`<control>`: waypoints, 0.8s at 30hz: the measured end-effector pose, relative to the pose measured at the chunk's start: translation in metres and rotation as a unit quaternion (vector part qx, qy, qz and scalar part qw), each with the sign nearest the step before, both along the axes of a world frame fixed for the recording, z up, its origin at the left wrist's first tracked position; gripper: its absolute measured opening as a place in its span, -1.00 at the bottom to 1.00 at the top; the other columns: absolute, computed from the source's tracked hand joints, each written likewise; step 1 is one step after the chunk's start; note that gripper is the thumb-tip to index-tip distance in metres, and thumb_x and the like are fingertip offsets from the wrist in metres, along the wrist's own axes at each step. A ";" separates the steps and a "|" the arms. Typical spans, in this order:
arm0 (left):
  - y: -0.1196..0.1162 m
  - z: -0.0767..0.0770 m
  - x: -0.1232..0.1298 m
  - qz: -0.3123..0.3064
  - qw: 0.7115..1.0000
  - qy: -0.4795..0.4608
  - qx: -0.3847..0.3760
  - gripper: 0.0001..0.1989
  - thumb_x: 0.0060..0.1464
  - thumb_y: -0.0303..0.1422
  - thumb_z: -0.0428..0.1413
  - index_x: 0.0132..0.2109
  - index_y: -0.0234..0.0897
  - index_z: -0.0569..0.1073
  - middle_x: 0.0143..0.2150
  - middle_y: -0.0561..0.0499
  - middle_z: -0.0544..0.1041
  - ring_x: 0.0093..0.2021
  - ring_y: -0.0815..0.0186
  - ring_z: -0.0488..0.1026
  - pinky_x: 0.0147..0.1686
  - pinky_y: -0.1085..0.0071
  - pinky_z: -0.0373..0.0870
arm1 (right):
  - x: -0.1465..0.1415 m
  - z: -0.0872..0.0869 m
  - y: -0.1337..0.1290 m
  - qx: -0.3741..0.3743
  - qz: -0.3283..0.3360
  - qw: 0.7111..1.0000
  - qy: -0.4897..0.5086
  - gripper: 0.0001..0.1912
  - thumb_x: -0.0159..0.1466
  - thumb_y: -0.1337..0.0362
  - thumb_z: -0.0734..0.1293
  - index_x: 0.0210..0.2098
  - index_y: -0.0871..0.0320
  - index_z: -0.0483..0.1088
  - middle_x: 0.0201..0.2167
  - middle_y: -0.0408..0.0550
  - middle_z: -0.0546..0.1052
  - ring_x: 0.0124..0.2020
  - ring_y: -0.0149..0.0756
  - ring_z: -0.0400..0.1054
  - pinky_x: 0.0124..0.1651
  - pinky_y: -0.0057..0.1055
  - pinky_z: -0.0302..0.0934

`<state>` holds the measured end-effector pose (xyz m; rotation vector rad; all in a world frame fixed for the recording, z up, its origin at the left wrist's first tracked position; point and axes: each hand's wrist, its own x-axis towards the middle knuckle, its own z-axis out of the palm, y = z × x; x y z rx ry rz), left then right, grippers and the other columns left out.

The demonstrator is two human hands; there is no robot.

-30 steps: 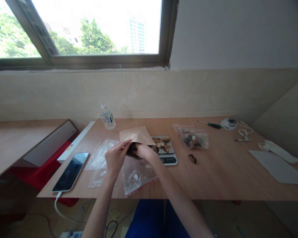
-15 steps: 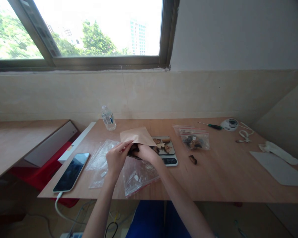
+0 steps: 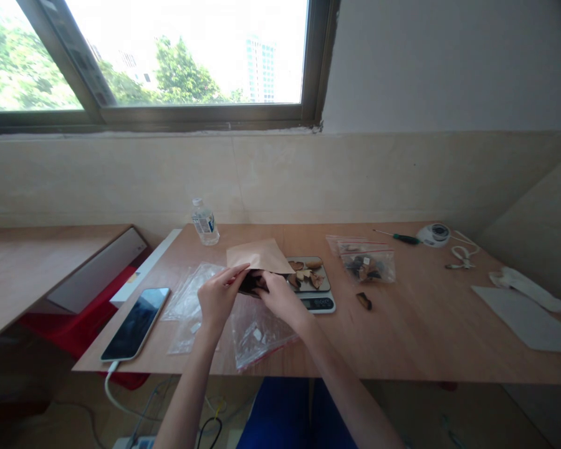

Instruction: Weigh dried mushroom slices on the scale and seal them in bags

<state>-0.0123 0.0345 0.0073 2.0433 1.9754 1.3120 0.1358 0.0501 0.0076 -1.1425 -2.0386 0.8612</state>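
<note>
My left hand (image 3: 219,292) pinches the near left edge of a brown paper bag (image 3: 260,254), whose mouth gapes towards me. At that mouth my right hand (image 3: 279,294) has its fingers bent together; what they hold, if anything, is hidden. Dark contents (image 3: 251,282) show inside the opening but are too dim to name. Just right of the bag, a kitchen scale (image 3: 326,305) carries several dried brown-and-pale pieces (image 3: 307,274), partly covered by the bag. Beneath my hands lies a clear zip bag (image 3: 262,340) with a small white packet in it.
Flat clear bags (image 3: 187,305) and a charging phone (image 3: 135,324) lie left, a water bottle (image 3: 206,223) behind. To the right are filled zip bags (image 3: 367,263), one loose dark piece (image 3: 364,301), a screwdriver (image 3: 404,239), a white camera (image 3: 434,235) and a white sheet (image 3: 526,318).
My right hand has drawn back slightly from the bag's mouth, so more of its fingers show. My left hand keeps its hold on the paper edge.
</note>
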 end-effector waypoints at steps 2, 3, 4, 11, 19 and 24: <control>0.000 0.001 0.000 0.001 1.000 -0.002 -0.002 -0.78 0.07 -0.18 0.05 -0.18 0.00 0.54 -0.30 0.13 0.59 -0.42 0.39 0.48 -0.45 0.53 0.25 | 0.005 0.003 -0.005 -0.013 0.014 0.999 0.050 -0.69 0.15 0.48 0.24 -0.11 0.18 0.35 -0.20 0.01 0.51 -0.13 -0.26 0.39 -0.05 -0.33 0.22; 0.001 0.001 -0.001 0.002 1.000 -0.002 -0.003 -0.79 0.07 -0.18 0.06 -0.18 0.00 0.54 -0.30 0.13 0.59 -0.42 0.39 0.49 -0.45 0.53 0.25 | 0.007 0.004 -0.008 -0.027 0.021 0.996 0.081 -0.72 0.15 0.46 0.25 -0.14 0.17 0.35 -0.25 -0.03 0.51 -0.18 -0.29 0.40 -0.09 -0.35 0.24; 0.001 0.001 -0.001 0.004 1.000 -0.003 -0.003 -0.79 0.06 -0.18 0.06 -0.18 0.00 0.54 -0.30 0.13 0.59 -0.42 0.39 0.49 -0.45 0.53 0.25 | 0.010 0.005 -0.011 -0.043 0.026 0.992 0.114 -0.76 0.15 0.43 0.25 -0.17 0.16 0.36 -0.29 -0.06 0.50 -0.23 -0.31 0.40 -0.13 -0.37 0.26; 0.003 0.002 -0.006 0.015 1.000 0.000 0.007 -0.77 0.05 -0.16 0.06 -0.18 -0.02 0.54 -0.32 0.13 0.59 -0.43 0.39 0.48 -0.45 0.52 0.25 | 0.046 -0.002 -0.021 -0.120 0.027 0.941 0.314 -0.78 0.13 0.25 0.32 -0.21 0.13 0.35 -0.21 -0.07 0.45 -0.23 -0.35 0.39 -0.13 -0.39 0.29; 0.003 0.001 -0.007 0.012 1.000 -0.008 0.006 -0.78 0.04 -0.15 0.07 -0.20 -0.01 0.54 -0.33 0.15 0.59 -0.44 0.40 0.48 -0.45 0.52 0.26 | 0.107 -0.030 -0.011 -0.100 -0.120 0.940 0.302 -0.70 0.16 0.13 0.26 -0.18 0.17 0.36 -0.30 -0.03 0.48 -0.32 -0.32 0.38 -0.20 -0.34 0.28; 0.004 0.001 -0.007 0.017 1.000 -0.009 0.008 -0.78 0.03 -0.16 0.09 -0.20 -0.02 0.55 -0.33 0.15 0.59 -0.45 0.41 0.47 -0.46 0.53 0.25 | 0.124 -0.053 0.001 -0.081 -0.176 0.949 0.250 -0.81 0.11 0.22 0.20 -0.34 0.15 0.36 -0.52 -0.16 0.39 -0.53 -0.39 0.24 -0.49 -0.48 0.13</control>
